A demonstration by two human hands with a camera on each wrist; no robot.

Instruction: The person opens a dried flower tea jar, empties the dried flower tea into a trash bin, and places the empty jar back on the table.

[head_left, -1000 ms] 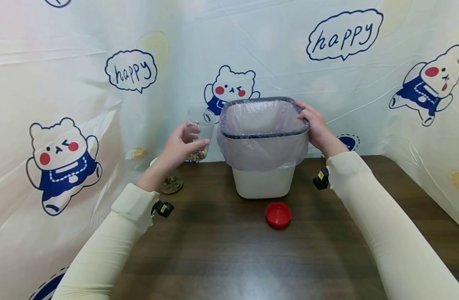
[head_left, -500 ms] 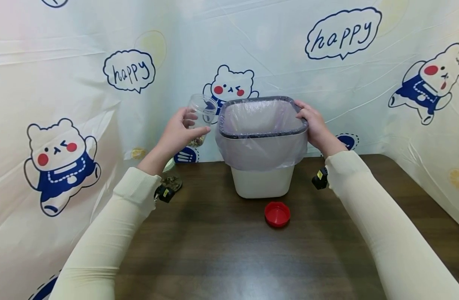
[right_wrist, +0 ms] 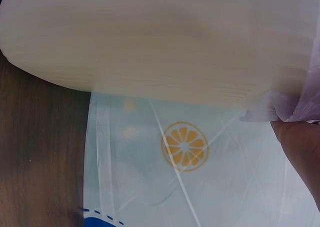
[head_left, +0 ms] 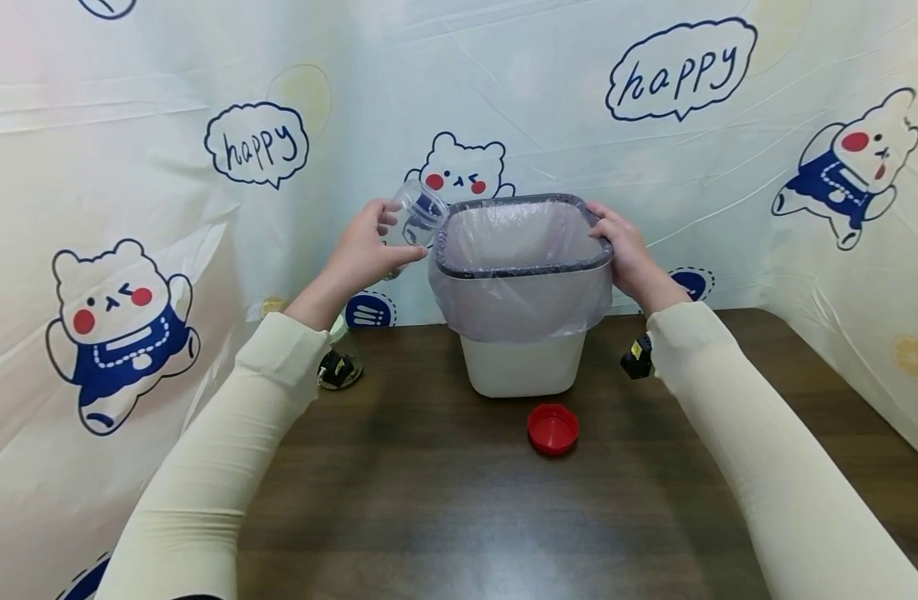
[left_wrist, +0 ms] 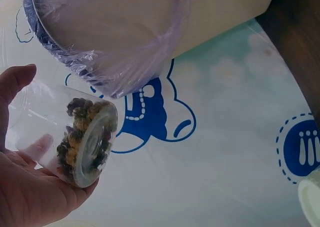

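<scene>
My left hand [head_left: 364, 250] grips a clear plastic jar [head_left: 421, 208], lidless and tilted with its mouth toward the bin's left rim. Dark and yellowish dried bits [left_wrist: 80, 132] lie near the jar's base in the left wrist view. A white bin [head_left: 524, 367] stands upright, lined with a translucent purplish bag [head_left: 519, 304] folded over its dark rim. My right hand [head_left: 627, 254] holds the bin's right rim through the bag, fingers over the edge. In the right wrist view only part of that hand [right_wrist: 302, 154] shows beside the bin wall [right_wrist: 150, 47].
A red lid [head_left: 553, 429] lies on the brown wooden table [head_left: 443, 500] in front of the bin. Behind my left wrist stands another jar [head_left: 340, 333] with a pale green lid, partly hidden. A printed curtain [head_left: 353, 100] hangs behind and at both sides.
My left hand has raised the jar, moved it right toward the bin and tipped it from near upright to a strong tilt. The right hand keeps its hold on the rim.
</scene>
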